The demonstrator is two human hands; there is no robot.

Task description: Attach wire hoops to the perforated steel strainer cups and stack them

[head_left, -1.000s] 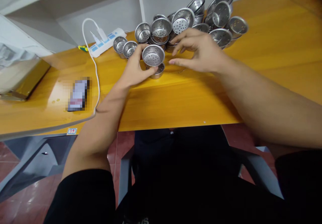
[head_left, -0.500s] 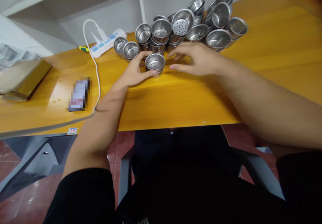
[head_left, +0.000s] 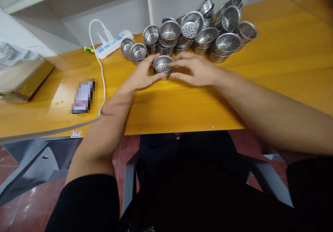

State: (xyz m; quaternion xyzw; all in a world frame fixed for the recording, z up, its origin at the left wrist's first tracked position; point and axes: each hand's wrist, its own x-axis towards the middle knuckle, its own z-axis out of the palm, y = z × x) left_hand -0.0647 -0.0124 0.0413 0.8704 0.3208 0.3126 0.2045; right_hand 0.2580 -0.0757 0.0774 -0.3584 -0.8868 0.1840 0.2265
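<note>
Close to me on the table stands a small nested stack of perforated metal cups (head_left: pixel 163 64), upright, with more than one rim showing. My left hand (head_left: pixel 144 74) is closed round its left side, thumb along the front and fingers behind. From the right, my right hand (head_left: pixel 195 68) reaches the stack with fingers apart. Its index finger reaches over the top cup's rim, and the thumb is beside the lower right side; whether the thumb touches cannot be made out. Just behind, two smaller perforated cups (head_left: pixel 138 52) stand left of a larger group of stacked perforated cups (head_left: pixel 170 32).
Larger perforated cups (head_left: pixel 227 43) lean and pile up at the back right. A white power strip (head_left: pixel 114 43) with a plugged-in cable lies back left. A phone (head_left: pixel 83 96) and a cardboard box (head_left: pixel 23 75) are at the left. The table's front edge runs before my lap.
My right hand has moved left to the cup stack, its index finger now over the rim. My left hand keeps its hold. The whole view has shifted slightly.
</note>
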